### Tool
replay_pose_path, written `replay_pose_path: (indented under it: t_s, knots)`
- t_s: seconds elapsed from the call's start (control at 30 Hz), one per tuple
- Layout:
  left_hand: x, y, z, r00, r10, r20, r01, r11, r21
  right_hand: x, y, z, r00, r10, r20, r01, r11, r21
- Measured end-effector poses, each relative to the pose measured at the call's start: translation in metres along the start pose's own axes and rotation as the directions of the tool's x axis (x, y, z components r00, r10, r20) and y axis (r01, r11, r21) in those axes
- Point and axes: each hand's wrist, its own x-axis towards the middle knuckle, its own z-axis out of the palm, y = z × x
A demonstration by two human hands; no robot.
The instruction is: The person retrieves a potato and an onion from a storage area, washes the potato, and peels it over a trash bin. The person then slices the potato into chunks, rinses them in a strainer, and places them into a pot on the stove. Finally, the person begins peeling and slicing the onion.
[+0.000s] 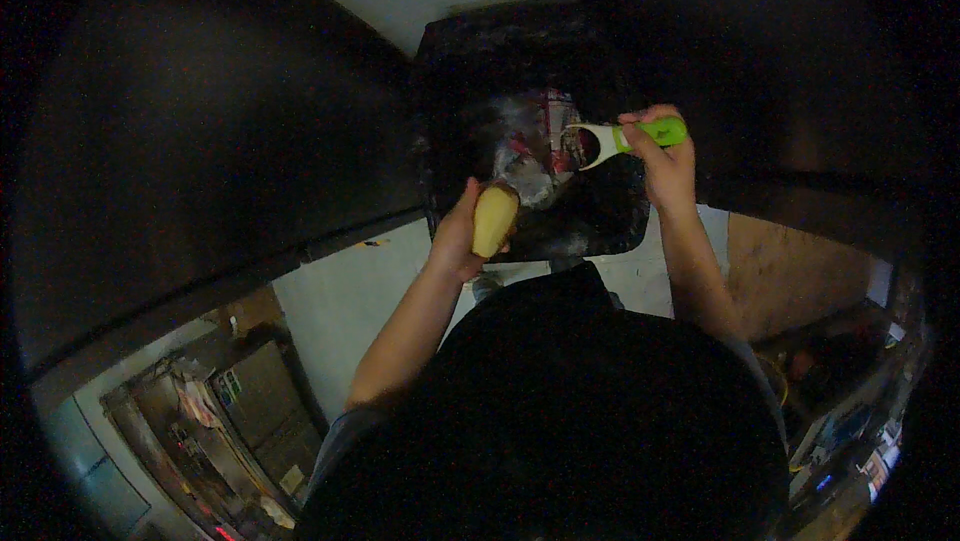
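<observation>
My left hand is closed around a pale yellow, peeled-looking potato, left of the middle of the view. To the upper right, my right hand holds a Y-shaped peeler by its green handle, its white forked head pointing left. The peeler and the potato are apart. Below both hands lies a dark bin lined with a black plastic bag. Inside the bin are crumpled clear plastic and a printed wrapper in white and red.
Large dark panels or counters flank the bin on both sides. A brown board or cabinet front stands at right. Shelves with assorted items show at lower left, and more clutter is at lower right. Much of the view is very dark.
</observation>
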Motion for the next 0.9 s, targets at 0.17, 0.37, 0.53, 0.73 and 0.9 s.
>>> replay_pose_path:
  t_s: [0.17, 0.37, 0.53, 0.73, 0.9]
  knots:
    - [0.004, 0.01, 0.013, 0.978, 0.094, 0.187, -0.054, 0.977, -0.207, -0.012, 0.001, 0.002, 0.986, -0.114, 0.125, 0.1, 0.989, 0.113]
    - [0.011, 0.017, 0.035, 0.985, -0.063, 0.158, 0.1, 0.966, -0.237, -0.036, -0.007, 0.037, 0.811, -0.24, 0.533, 0.102, 0.956, 0.275]
    - [0.017, 0.008, 0.035, 0.988, -0.14, 0.07, 0.149, 0.975, -0.163, -0.027, -0.001, 0.034, 0.851, -0.023, 0.525, -0.104, 0.972, 0.211]
    - [0.014, 0.013, 0.021, 0.993, -0.082, 0.083, 0.086, 0.995, -0.041, 0.029, 0.022, -0.037, 0.991, -0.125, -0.056, 0.118, 0.985, -0.127]
    - [0.023, 0.016, 0.021, 0.996, -0.044, 0.071, 0.045, 0.999, -0.013, 0.005, 0.01, -0.015, 0.976, -0.195, 0.1, 0.202, 0.977, -0.063]
